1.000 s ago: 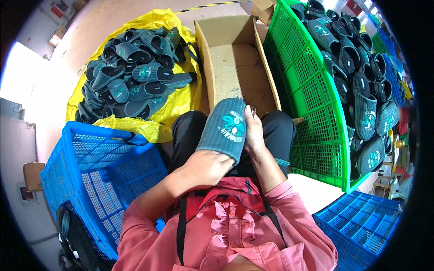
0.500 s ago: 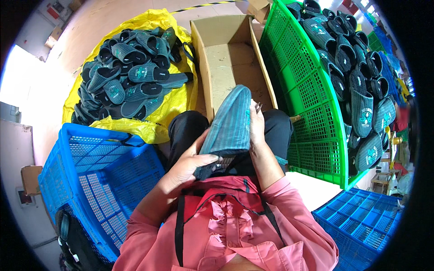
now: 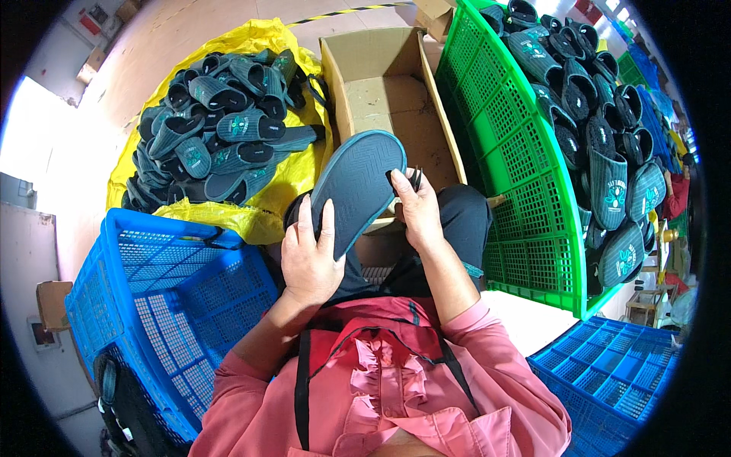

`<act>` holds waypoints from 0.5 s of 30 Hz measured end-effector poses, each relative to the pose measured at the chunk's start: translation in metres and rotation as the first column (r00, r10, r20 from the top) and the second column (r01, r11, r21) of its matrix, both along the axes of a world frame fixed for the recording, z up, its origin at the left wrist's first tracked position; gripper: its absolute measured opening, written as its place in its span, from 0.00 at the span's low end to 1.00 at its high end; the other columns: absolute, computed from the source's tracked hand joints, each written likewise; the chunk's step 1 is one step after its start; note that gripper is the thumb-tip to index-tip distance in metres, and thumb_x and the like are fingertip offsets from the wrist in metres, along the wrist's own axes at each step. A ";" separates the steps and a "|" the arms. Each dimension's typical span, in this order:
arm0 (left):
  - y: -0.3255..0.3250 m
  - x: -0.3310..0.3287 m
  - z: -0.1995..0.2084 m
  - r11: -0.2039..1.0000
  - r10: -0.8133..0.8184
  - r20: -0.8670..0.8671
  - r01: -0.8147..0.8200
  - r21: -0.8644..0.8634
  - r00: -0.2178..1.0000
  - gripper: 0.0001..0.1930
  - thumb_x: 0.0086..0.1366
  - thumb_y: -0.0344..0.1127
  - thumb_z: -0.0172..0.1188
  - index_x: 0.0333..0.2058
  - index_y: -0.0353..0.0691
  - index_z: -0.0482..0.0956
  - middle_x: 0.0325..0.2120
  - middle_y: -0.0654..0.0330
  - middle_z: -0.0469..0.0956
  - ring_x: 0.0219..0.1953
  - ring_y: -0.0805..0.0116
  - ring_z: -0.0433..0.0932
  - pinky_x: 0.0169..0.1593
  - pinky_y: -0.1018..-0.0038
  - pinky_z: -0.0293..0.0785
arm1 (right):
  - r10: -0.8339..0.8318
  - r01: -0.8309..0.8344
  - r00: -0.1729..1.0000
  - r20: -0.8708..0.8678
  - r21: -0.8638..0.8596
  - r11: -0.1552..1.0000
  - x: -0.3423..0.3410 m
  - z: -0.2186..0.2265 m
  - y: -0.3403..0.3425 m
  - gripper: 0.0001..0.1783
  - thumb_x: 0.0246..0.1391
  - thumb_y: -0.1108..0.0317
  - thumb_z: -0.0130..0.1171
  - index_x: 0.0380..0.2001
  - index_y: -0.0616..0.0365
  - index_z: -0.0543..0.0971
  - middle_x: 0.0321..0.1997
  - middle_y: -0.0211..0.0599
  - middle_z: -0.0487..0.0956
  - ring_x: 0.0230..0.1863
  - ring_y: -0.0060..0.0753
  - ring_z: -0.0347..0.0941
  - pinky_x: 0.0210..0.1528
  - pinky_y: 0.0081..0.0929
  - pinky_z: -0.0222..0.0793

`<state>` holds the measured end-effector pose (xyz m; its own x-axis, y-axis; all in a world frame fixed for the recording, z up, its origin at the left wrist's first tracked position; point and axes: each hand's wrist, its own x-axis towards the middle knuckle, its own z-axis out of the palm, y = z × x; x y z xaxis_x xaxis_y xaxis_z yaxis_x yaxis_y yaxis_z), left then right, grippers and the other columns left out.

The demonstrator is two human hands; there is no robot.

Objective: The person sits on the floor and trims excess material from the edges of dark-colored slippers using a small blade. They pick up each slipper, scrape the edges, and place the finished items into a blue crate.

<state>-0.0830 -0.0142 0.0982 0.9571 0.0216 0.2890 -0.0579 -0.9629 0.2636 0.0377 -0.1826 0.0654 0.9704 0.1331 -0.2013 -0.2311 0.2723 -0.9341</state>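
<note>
A grey slipper (image 3: 356, 186) is held up above my lap, its patterned sole turned toward me. My left hand (image 3: 312, 255) grips its lower left side, fingers lying across the sole. At the slipper's right edge is my right hand (image 3: 419, 209), thumb and finger close to the rim. Small dark thread snips (image 3: 416, 179) stick out of the right hand, mostly hidden by its fingers. The slipper's upper is out of sight behind the sole.
Many striped slippers (image 3: 209, 126) are heaped on a yellow sack (image 3: 251, 221) at far left. An open cardboard box (image 3: 373, 99) stands ahead. A green crate (image 3: 525, 175) with more slippers is on the right. Blue crates (image 3: 114, 305) flank me, one (image 3: 609, 365) at lower right.
The slipper has been turned over, from its striped upper to its sole. My left hand has moved up onto the sole, and my right hand has turned at the edge.
</note>
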 end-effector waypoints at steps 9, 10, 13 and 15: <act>-0.002 0.001 0.000 0.997 -0.063 0.019 0.062 0.039 0.998 0.51 0.40 0.29 0.72 0.66 0.39 0.59 0.63 0.38 0.58 0.49 0.41 0.70 0.54 0.56 0.69 | -0.065 0.064 0.998 0.011 0.049 0.997 0.001 -0.002 -0.006 0.08 0.59 0.61 0.65 0.33 0.48 0.76 0.21 0.16 0.70 0.14 0.09 0.55 0.16 0.13 0.48; -0.002 0.001 0.001 0.997 -0.064 0.022 0.063 0.033 0.998 0.51 0.40 0.29 0.72 0.66 0.39 0.59 0.63 0.38 0.58 0.49 0.41 0.70 0.54 0.56 0.69 | -0.065 0.064 0.998 0.003 0.053 0.997 0.001 -0.001 -0.005 0.08 0.59 0.61 0.65 0.33 0.48 0.76 0.22 0.15 0.70 0.14 0.09 0.55 0.16 0.13 0.48; 0.000 0.002 0.003 0.998 -0.064 0.026 0.064 0.019 0.998 0.51 0.41 0.30 0.72 0.66 0.40 0.59 0.63 0.39 0.58 0.50 0.41 0.70 0.54 0.56 0.68 | -0.084 0.085 0.996 -0.028 0.063 0.994 -0.001 -0.001 -0.004 0.08 0.61 0.59 0.62 0.34 0.48 0.76 0.23 0.15 0.71 0.15 0.08 0.56 0.16 0.12 0.48; 0.001 0.004 0.004 0.999 -0.049 0.021 0.049 0.018 0.999 0.51 0.41 0.31 0.73 0.66 0.40 0.59 0.63 0.39 0.58 0.50 0.40 0.70 0.54 0.56 0.68 | -0.091 0.095 0.994 -0.058 0.078 0.992 -0.002 -0.002 -0.003 0.08 0.63 0.57 0.59 0.35 0.47 0.76 0.24 0.15 0.71 0.17 0.08 0.59 0.16 0.12 0.48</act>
